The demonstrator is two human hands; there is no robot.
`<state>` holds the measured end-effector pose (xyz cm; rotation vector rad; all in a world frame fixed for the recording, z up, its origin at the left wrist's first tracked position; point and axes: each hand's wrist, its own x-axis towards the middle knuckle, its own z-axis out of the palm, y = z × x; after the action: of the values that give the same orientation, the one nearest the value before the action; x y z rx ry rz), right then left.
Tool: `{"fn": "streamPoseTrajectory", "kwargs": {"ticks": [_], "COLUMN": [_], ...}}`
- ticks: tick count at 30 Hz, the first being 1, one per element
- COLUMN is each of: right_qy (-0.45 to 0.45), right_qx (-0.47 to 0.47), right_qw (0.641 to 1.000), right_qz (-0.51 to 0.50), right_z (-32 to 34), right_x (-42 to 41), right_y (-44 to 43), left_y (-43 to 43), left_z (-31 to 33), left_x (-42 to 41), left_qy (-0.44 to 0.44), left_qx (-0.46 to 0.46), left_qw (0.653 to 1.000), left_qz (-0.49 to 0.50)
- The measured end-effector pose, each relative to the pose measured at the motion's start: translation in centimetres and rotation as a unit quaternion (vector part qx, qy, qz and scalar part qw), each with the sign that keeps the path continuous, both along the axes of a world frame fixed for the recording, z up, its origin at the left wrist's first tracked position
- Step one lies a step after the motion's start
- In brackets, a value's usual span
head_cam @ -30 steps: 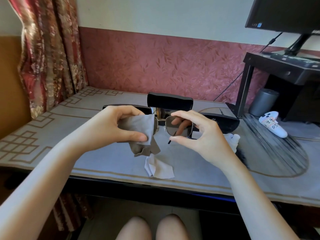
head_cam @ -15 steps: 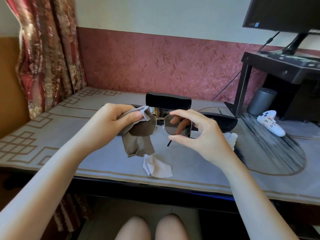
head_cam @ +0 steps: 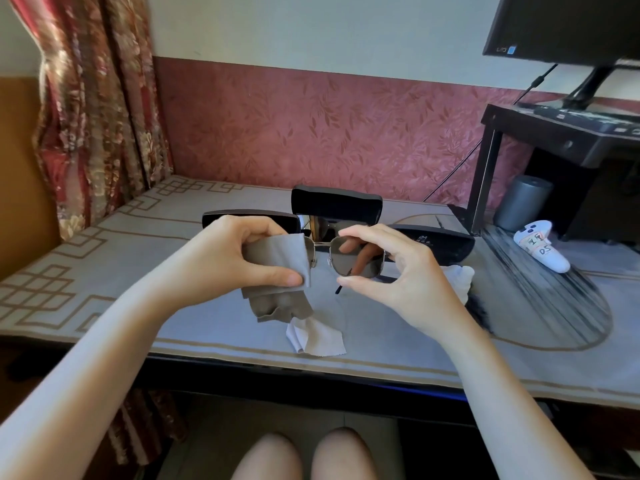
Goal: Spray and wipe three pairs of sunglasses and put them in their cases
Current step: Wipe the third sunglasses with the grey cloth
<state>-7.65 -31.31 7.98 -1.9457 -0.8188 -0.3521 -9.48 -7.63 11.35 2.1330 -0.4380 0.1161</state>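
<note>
- The left hand [head_cam: 239,258] is pinching a grey cloth [head_cam: 277,259] between thumb and curled fingers, wrapping it over one lens of the sunglasses [head_cam: 346,266].
- The right hand [head_cam: 398,271] is gripping the rim of the other lens, thumb below and forefinger on top, with more fingers showing through the tinted glass.
- The sunglasses are being held in the air above the desk [head_cam: 104,254], just in front of an open case [head_cam: 336,204].
- A left case [head_cam: 214,218] and a right case [head_cam: 446,242] are lying either side of it.
- A white cloth [head_cam: 318,337] is lying crumpled on the desk below the hands.
</note>
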Motion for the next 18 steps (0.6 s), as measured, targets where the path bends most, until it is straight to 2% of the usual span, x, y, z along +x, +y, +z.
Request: {"fn": "streamPoseTrajectory", "kwargs": {"ticks": [7,18], "right_qy": [-0.019,0.001], "right_qx": [-0.020,0.025], "right_qw": [1.000,1.000], "right_qz": [-0.010,-0.017], "right_z": [-0.1,0.3], "right_x": [-0.4,-0.4], "right_y": [0.2,-0.5], "left_y": [-2.0,-0.3], "left_z": [0.0,-0.2], "left_x": [0.5,1.1], "left_qy": [-0.053,-0.093], "left_qx": [0.030,0.019], "left_qw": [0.998,0.994], "left_qz": [-0.001,0.048]}}
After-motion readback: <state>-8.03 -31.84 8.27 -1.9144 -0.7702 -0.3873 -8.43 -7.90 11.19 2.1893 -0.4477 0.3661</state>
